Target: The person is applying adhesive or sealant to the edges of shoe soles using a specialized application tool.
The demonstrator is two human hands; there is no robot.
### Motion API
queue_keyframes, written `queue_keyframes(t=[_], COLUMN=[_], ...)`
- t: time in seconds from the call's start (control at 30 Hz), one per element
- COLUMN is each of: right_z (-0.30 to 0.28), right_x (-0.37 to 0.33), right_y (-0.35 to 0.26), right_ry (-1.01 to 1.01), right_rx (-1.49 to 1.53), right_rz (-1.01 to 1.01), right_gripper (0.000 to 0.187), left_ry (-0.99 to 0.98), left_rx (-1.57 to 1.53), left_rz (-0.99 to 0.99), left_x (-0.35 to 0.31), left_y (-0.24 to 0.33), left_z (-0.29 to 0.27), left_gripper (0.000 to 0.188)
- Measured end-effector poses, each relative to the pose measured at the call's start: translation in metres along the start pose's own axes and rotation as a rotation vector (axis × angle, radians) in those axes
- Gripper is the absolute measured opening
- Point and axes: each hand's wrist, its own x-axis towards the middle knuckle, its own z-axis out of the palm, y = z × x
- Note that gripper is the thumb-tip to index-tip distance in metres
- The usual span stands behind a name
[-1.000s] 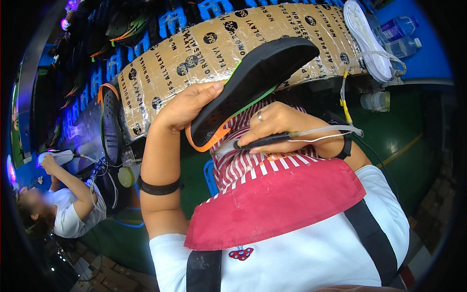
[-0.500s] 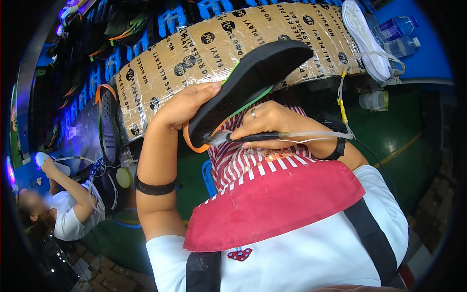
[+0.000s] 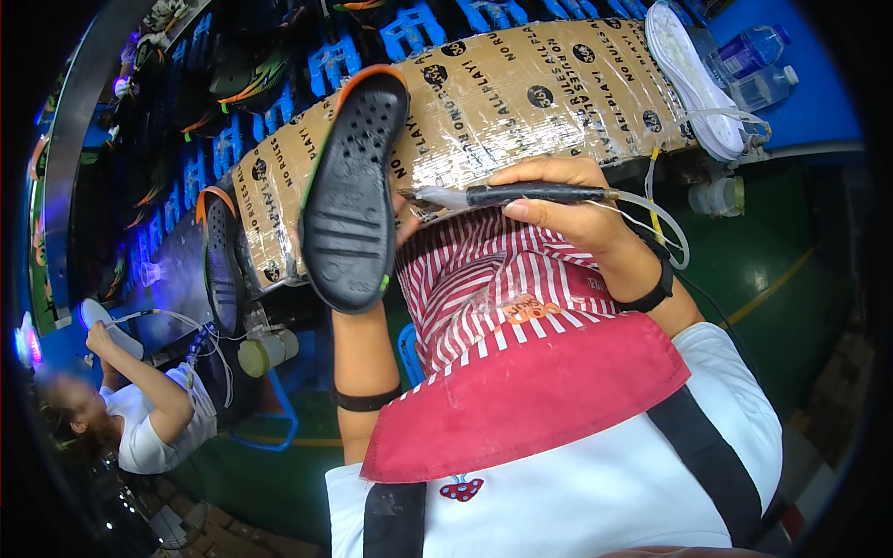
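Observation:
A black shoe sole (image 3: 350, 200) with an orange rim at its far end is held up on end, its holed and ridged face toward me. My left hand (image 3: 406, 221) grips it from behind; only some fingers show past its right edge. In my right hand (image 3: 567, 200) is a dark-handled glue brush (image 3: 530, 192) with pale bristles, fed by a clear tube. The bristle tip points left, close to the sole's right edge; I cannot tell whether they touch.
A cardboard-covered bench (image 3: 521, 93) lies ahead, with a white sole (image 3: 688, 79) and plastic bottles (image 3: 753, 54) at its right. Another black sole (image 3: 221, 265) rests to the left. Beyond runs a rack of blue holders (image 3: 414, 31). A co-worker (image 3: 153, 409) sits at the left.
The sole has swung from slanting to nearly upright and moved left, its holed face now toward me. My right hand has drawn the brush away from the orange-rimmed end and risen slightly.

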Motion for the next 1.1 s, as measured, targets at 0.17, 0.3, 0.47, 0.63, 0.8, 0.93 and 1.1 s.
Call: queue_keyframes(t=[0.17,0.3,0.47,0.63,0.8,0.93,1.1], right_z=[-0.001,0.01,0.021,0.035,0.035,0.05,0.055], right_x=[0.002,0.007,0.015,0.025,0.046,0.05,0.054], right_y=[-0.002,-0.006,-0.009,-0.022,-0.009,-0.001,0.015], right_ry=[0.042,0.095,0.122,0.26,0.507,0.509,0.337], right_rx=[0.043,0.089,0.004,-0.012,-0.501,-0.695,-0.545], right_rz=[0.006,0.064,-0.126,-0.085,-0.512,-0.524,-0.586], right_gripper=[0.025,0.024,0.017,0.02,0.017,0.017,0.016], left_ry=[0.039,0.112,0.222,0.106,0.036,0.315,0.273], left_rx=[-0.009,0.008,0.151,0.058,0.062,0.239,0.214], left_rz=[0.007,0.009,0.099,0.027,-0.031,0.052,0.026], left_x=[-0.018,-0.014,-0.005,-0.003,-0.012,-0.023,-0.027], left_y=[-0.035,-0.05,-0.071,-0.083,-0.102,-0.106,-0.105], left_z=[-0.005,-0.006,0.003,-0.007,0.009,-0.031,-0.04], left_gripper=[0.084,0.084,0.071,0.076,0.075,0.074,0.074])
